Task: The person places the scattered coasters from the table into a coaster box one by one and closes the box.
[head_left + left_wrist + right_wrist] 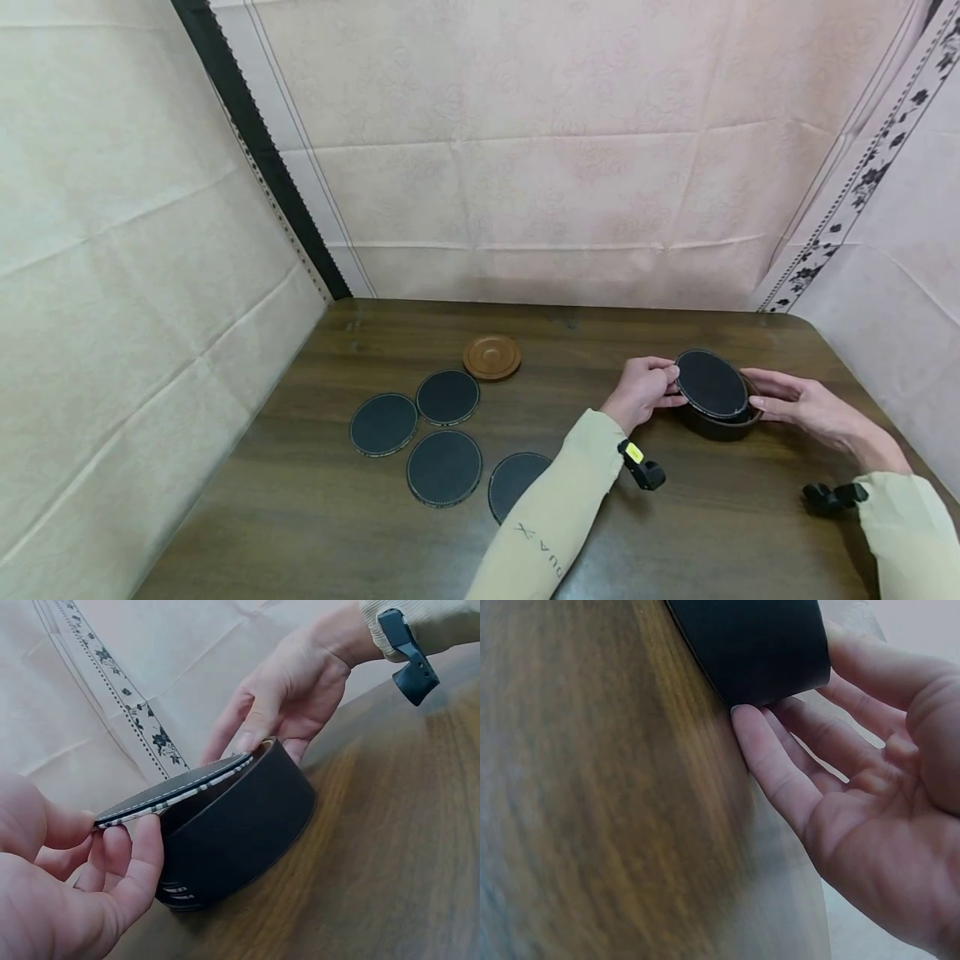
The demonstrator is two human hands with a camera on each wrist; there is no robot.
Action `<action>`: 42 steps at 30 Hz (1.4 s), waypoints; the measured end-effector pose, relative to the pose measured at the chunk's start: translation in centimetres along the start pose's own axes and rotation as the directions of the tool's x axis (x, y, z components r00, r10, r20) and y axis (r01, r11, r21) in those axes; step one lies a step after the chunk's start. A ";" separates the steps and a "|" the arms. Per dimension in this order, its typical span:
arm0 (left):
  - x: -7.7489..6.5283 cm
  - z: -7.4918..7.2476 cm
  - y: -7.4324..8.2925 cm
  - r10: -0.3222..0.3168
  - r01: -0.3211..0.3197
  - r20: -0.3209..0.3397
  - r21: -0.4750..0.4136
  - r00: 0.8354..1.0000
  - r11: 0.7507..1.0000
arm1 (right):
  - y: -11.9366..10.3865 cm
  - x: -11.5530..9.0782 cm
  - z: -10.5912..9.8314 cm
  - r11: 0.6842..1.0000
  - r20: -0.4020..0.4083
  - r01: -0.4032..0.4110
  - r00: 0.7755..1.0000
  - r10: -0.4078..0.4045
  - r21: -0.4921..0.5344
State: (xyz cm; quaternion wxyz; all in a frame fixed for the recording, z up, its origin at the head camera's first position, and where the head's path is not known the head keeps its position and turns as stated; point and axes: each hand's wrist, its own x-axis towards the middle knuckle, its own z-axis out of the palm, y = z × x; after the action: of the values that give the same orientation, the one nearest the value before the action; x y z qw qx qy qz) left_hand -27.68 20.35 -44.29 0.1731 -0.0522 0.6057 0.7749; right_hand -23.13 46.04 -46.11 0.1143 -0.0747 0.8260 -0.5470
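A round black coaster [711, 383] with pale edge stitching tilts over the mouth of a round, dark coaster holder [716, 430] at the table's right side. My left hand [645, 392] pinches the coaster's left edge between thumb and fingers. On the opposite side my right hand [813, 410] grips the holder, its thumb up at the rim beside the coaster. The left wrist view shows the coaster's patterned edge [180, 796] partly over the holder's opening. Seen from the right wrist, fingers [769, 754] lie against the holder's dark wall [757, 652]. The holder's inside is mostly hidden.
Several black coasters [445, 468] lie flat on the brown wooden table [315, 533] left of my arms, one partly under the left sleeve [547, 517] in view. Behind them lies a round brown wooden lid-like disc [492, 357]. Pale cloth [525, 192] hangs around the table.
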 end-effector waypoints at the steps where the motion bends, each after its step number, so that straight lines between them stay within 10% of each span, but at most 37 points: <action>1: 0.0 0.1 -0.1 -0.004 0.004 -0.009 -0.001 1.000 1.000 | 0.0 0.0 0.0 1.000 0.001 -0.005 1.000 0.005 -0.003; 11: 0.0 0.4 -0.3 -0.020 0.023 -0.060 0.053 0.998 0.998 | 0.1 0.0 0.0 1.000 -0.002 -0.005 1.000 0.005 -0.009; 20: -0.6 0.5 -0.7 0.027 -0.002 -0.078 0.301 0.997 0.954 | 0.1 -0.1 0.0 1.000 -0.011 -0.016 1.000 0.016 -0.005; 30: -1.1 0.4 0.8 0.108 -0.076 -0.026 0.538 0.994 0.839 | -0.3 -0.1 0.0 0.998 -0.026 -0.036 0.999 0.035 -0.051; 42: -3.4 -2.8 3.5 0.183 -0.290 0.224 0.737 0.957 0.611 | -0.2 -0.1 -0.2 0.996 -0.020 -0.046 0.999 0.044 -0.074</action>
State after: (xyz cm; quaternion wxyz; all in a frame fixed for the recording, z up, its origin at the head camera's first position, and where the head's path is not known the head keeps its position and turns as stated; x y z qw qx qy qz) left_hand -26.04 16.29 -40.81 0.1130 0.1550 0.8643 0.4649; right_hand -23.10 46.21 -45.83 0.1161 -0.0552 0.8482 -0.5139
